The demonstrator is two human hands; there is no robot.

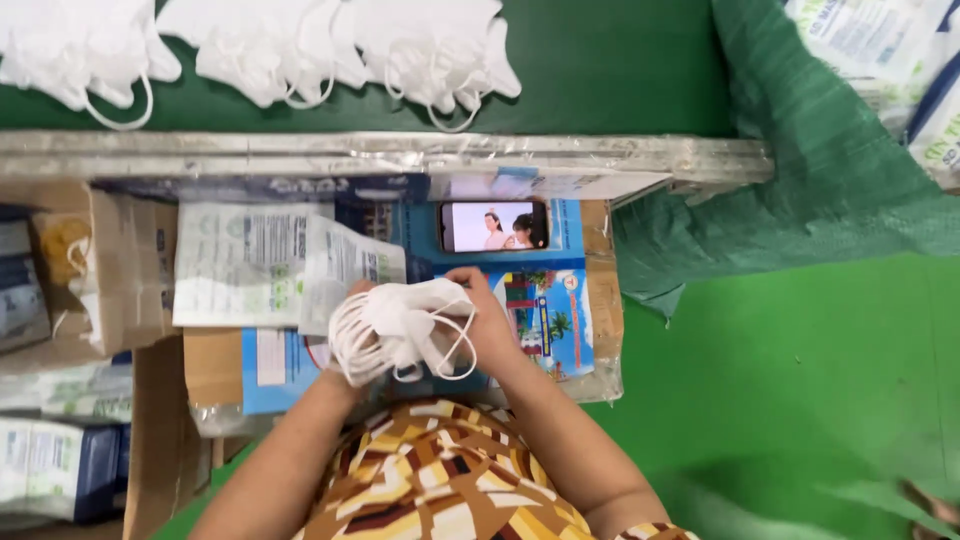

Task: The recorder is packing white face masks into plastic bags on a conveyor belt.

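Both of my hands hold one stack of folded white face masks point(395, 325) over a cardboard work surface, ear loops dangling below. My left hand point(350, 372) grips the stack from the left and underneath, mostly hidden by the masks. My right hand point(487, 315) closes on its right end. A thin printed pouch point(340, 265) leans just behind the stack, beside a pile of flat printed pouches point(235, 262).
A phone point(494, 226) with a lit screen lies on a blue printed sheet point(548, 315). Loose white masks point(270, 45) lie on the green belt beyond a metal rail point(380, 152). Cardboard boxes point(120, 270) stand left; green woven sacking point(800, 170) hangs right.
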